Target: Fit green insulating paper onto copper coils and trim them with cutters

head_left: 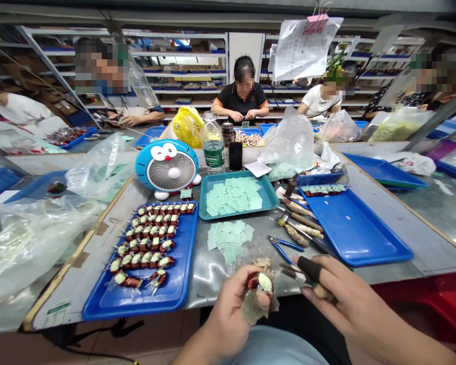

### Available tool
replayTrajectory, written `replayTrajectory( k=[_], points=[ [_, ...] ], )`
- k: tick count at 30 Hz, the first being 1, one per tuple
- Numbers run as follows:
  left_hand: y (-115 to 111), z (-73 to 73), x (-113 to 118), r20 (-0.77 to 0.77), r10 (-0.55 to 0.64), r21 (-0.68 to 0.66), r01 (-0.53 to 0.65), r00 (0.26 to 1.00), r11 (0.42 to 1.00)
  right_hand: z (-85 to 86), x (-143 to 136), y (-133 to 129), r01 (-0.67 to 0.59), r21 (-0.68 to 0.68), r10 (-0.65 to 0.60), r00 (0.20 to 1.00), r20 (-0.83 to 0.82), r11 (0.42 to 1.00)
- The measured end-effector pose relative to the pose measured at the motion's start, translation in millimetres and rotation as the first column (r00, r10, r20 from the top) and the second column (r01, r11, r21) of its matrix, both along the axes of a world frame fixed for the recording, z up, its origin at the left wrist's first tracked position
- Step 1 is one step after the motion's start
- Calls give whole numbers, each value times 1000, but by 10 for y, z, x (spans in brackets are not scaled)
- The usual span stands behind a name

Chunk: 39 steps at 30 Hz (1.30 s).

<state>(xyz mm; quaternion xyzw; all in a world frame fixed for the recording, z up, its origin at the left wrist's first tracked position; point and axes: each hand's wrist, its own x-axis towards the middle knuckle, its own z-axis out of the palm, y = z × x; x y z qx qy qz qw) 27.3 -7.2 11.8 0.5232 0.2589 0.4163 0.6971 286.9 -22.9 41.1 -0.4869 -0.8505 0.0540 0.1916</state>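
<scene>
My left hand [230, 306] is closed round a wound toroidal coil [253, 280] with reddish-brown wire and a pale cream patch. A piece of tan cloth [255, 308] hangs beneath the coil. My right hand [340, 291], with a black cover on one finger, grips a wooden-handled tool [321, 292]. Its metal end [293, 272] points left toward the coil, apart from it; its exact kind is unclear. On the left, rows of similar coils [146, 231] lie in a blue tray [175, 291]. Loose pale green squares [230, 238] are on the metal bench.
A teal tray [271, 196] holds more green squares. Blue-handled cutters [283, 251] and several wooden-handled tools lie before the right blue tray [365, 233]. Behind stand a blue fan [167, 167], a water bottle [213, 147] and a phone [235, 156]. People sit across the bench.
</scene>
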Motion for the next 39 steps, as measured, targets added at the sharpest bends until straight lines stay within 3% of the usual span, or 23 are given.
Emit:
replayTrajectory(
  k=[3, 6, 10, 16, 22, 26, 30, 35, 39],
  points=[
    [27, 35, 0, 97, -89, -70, 96, 991, 993, 27, 28, 44, -34, 5, 34, 999, 9, 999],
    [39, 73, 12, 92, -133, -80, 140, 987, 987, 31, -10, 59, -56, -50, 56, 998, -7, 997],
    [24, 110, 56, 8, -120, -67, 121, 993, 990, 9, -7, 75, -94, -85, 94, 996, -8, 992],
    [-35, 43, 171, 78, -103, -172, 115, 992, 978, -42, 41, 127, -58, 55, 56, 998, 29, 997],
    [-16, 40, 86, 61, -124, -159, 132, 990, 978, -4, 45, 103, -98, -88, 100, 995, 19, 991],
    [16, 53, 82, 134, -139, -234, 167, 981, 958, 7, 79, 103, -138, -18, 138, 990, -14, 990],
    [14, 2, 146, 210, -155, -265, 209, 965, 941, -87, 111, 112, -194, 37, 195, 981, -22, 980],
    [-67, -125, 260, 360, -62, -336, 191, 931, 922, -274, 124, 59, -99, 245, 109, 994, -28, 965],
    [-71, -118, 261, 313, -82, -316, 185, 946, 930, -281, 130, 8, -87, 119, 96, 993, -72, 989]
  ],
)
